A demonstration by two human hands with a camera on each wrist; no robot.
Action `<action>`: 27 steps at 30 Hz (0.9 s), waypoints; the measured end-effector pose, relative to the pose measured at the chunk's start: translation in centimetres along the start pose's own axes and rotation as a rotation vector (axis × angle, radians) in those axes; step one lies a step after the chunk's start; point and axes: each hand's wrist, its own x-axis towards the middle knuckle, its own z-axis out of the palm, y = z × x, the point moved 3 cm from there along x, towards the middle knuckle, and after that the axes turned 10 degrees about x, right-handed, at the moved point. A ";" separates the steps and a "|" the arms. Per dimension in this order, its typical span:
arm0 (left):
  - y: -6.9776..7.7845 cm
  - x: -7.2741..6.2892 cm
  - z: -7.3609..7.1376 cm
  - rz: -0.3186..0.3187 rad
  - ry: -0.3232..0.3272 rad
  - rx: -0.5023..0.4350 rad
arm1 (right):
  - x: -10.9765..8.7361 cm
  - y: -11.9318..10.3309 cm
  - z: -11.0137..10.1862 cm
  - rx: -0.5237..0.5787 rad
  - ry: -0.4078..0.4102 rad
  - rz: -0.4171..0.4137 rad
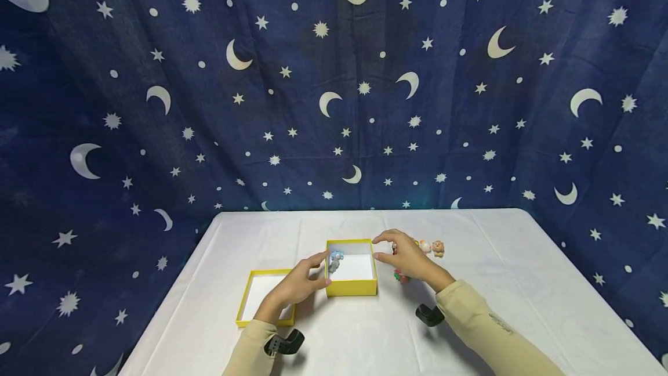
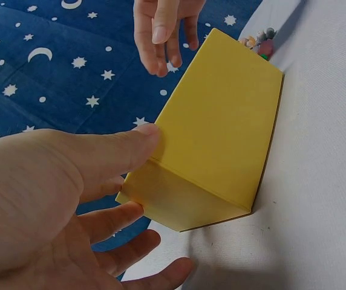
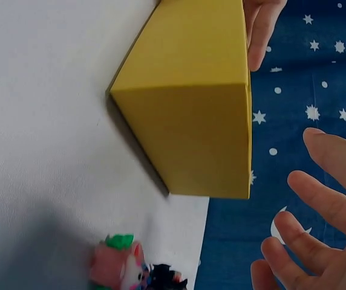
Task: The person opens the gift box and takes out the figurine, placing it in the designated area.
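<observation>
A yellow box (image 1: 351,288) with a white inside stands open-topped on the table. Inside, by its left wall, lie a small blue figurine (image 1: 336,255) and a grey figurine (image 1: 334,266). My left hand (image 1: 300,283) touches the box at its left front corner, thumb and fingertips on the outside, other fingers loosely spread. On the opposite side, my right hand (image 1: 409,257) hovers beside the right wall with relaxed, spread fingers. The right wrist view shows a gap between this hand and the box. Neither hand holds a figurine.
The yellow-rimmed lid (image 1: 244,300) lies inside-up at the left, partly behind my left hand. Right of the box are several figurines, including a brown one (image 1: 438,248), a white one (image 1: 425,246) and a pink-and-green one (image 1: 400,276); my right hand hides some. A starry blue curtain (image 1: 302,149) hangs behind.
</observation>
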 end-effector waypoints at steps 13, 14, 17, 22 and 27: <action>0.1 0.1 -0.1 -0.002 -0.003 -0.003 | 1.1 -1.5 2.1 -0.008 -0.002 0.039; 0.1 0.2 0.0 -0.004 -0.003 -0.001 | 1.2 -1.6 2.3 -0.014 0.000 0.046; 0.1 0.2 -0.1 -0.008 -0.006 0.002 | 1.4 -1.8 2.9 -0.020 0.005 0.059; 0.1 0.2 0.0 -0.018 -0.009 0.003 | 1.7 -1.9 3.8 -0.015 -0.012 0.053; 0.1 0.1 -0.1 -0.014 -0.008 0.004 | 2.3 -1.9 4.5 -0.046 -0.019 0.060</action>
